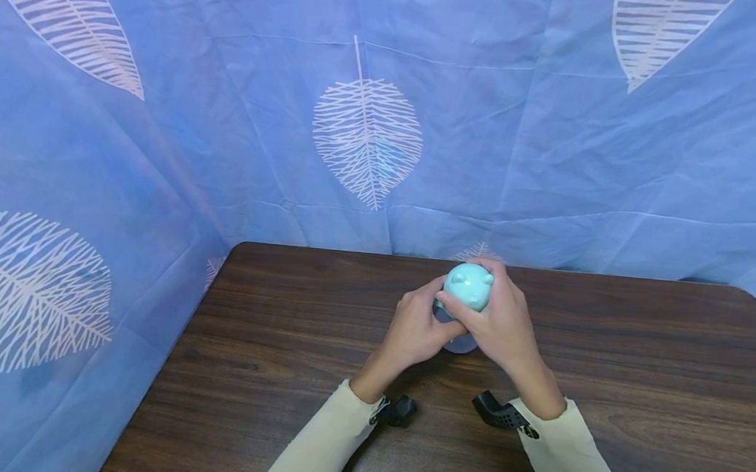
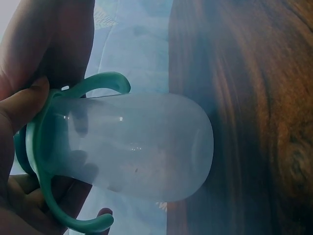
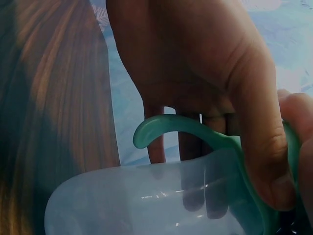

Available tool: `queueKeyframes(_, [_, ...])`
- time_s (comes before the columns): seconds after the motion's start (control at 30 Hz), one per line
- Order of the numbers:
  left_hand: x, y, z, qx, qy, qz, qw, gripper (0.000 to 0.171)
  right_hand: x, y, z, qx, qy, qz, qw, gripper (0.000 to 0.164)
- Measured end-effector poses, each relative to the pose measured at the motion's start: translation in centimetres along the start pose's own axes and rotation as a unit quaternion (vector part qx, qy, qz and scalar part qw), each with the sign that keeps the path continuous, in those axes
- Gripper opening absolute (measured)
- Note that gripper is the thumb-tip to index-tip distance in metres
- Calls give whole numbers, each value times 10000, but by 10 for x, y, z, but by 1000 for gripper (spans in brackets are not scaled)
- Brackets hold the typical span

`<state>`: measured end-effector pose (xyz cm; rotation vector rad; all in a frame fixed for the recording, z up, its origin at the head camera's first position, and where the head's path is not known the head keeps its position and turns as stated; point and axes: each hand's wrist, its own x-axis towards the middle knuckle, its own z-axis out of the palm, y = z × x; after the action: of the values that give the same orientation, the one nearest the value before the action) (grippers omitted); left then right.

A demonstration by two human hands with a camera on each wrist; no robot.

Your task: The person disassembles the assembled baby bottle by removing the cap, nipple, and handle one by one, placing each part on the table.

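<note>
A baby bottle stands between both hands near the table's far side. It has a translucent body, a green collar with two curved handles, and a rounded mint lid with small ears. My left hand holds it around the collar, its thumb across the near side. Higher up, my right hand grips the lid, thumb in front and fingers behind. Both thumbs lie close together in the head view. The bottle's body looks empty in the wrist views.
A dark wood-grain table lies beneath the hands. Behind it and to the left hangs a blue cloth with white leaf prints. Black straps with devices sit at both sleeve cuffs.
</note>
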<state>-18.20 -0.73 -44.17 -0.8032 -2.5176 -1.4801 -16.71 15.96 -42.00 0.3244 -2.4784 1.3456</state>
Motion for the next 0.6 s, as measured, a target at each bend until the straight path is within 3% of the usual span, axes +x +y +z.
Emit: queueKeyframes(0.6, [2,-5,-2,-88,-147,-13,9999,63,4,-2,-3,-165,-139,200,9996,56])
